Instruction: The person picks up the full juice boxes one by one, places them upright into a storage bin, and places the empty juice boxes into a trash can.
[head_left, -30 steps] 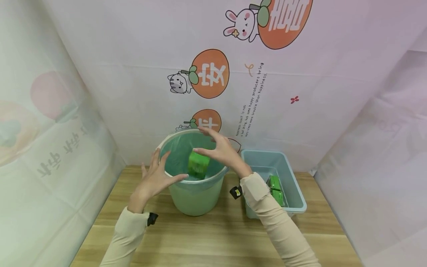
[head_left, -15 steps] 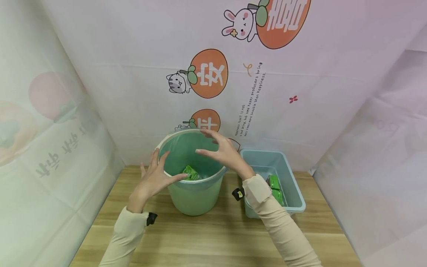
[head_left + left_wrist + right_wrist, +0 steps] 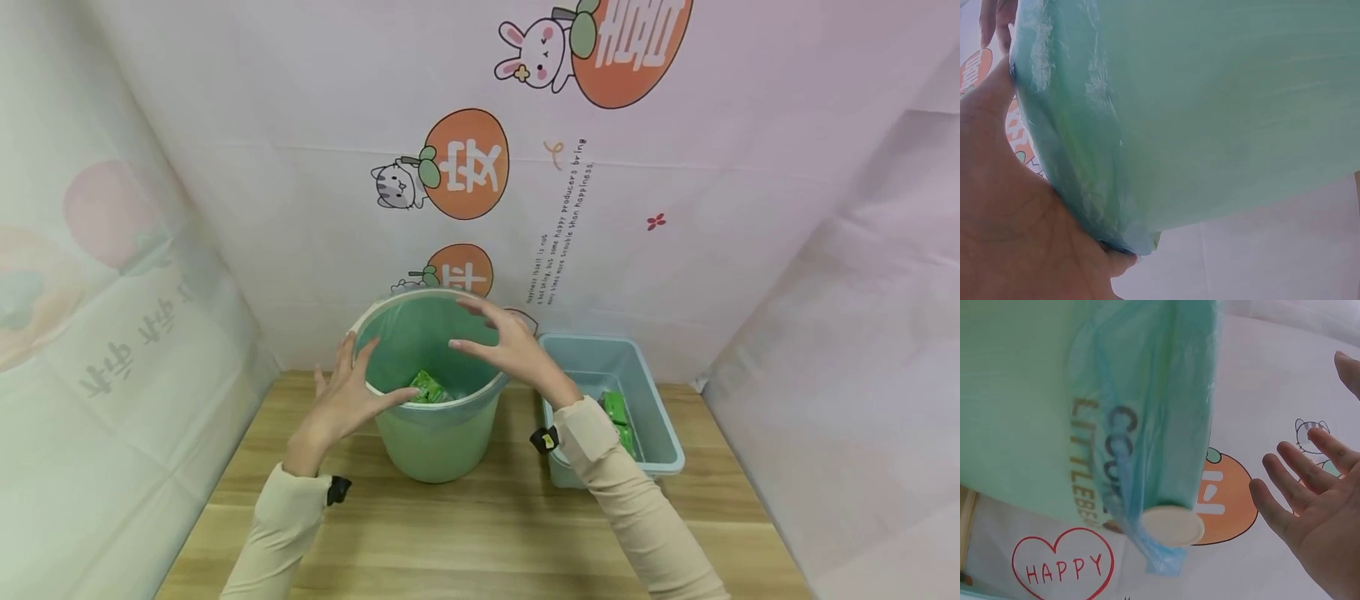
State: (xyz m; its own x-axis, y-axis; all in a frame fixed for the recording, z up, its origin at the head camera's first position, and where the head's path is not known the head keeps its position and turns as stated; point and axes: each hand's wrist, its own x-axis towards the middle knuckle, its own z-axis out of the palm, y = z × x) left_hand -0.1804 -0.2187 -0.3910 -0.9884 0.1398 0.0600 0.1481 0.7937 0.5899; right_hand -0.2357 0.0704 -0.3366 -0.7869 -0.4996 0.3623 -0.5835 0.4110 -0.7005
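A pale green trash can [image 3: 438,446], lined with a thin bluish plastic bag [image 3: 1172,400], stands on the table with its mouth up. Inside it, low near the front wall, lies a green packet [image 3: 427,387]. My left hand [image 3: 341,400] rests at the can's left rim with fingers spread, its thumb reaching over the front edge. My right hand [image 3: 513,346] hovers over the right side of the mouth. Its fingers are loosely spread and nothing is between them; in the right wrist view it stands apart from the can.
To the right of the can stands a light blue plastic bin [image 3: 667,433] with several green packets [image 3: 617,408], partly covered by the right forearm. The wooden table [image 3: 465,550] is enclosed by printed white cloth [image 3: 322,100] behind and at both sides.
The green packet, high inside the trash can and free of both hands a second ago, has dropped to lie low inside. My right hand has shifted slightly right; the left stays put.
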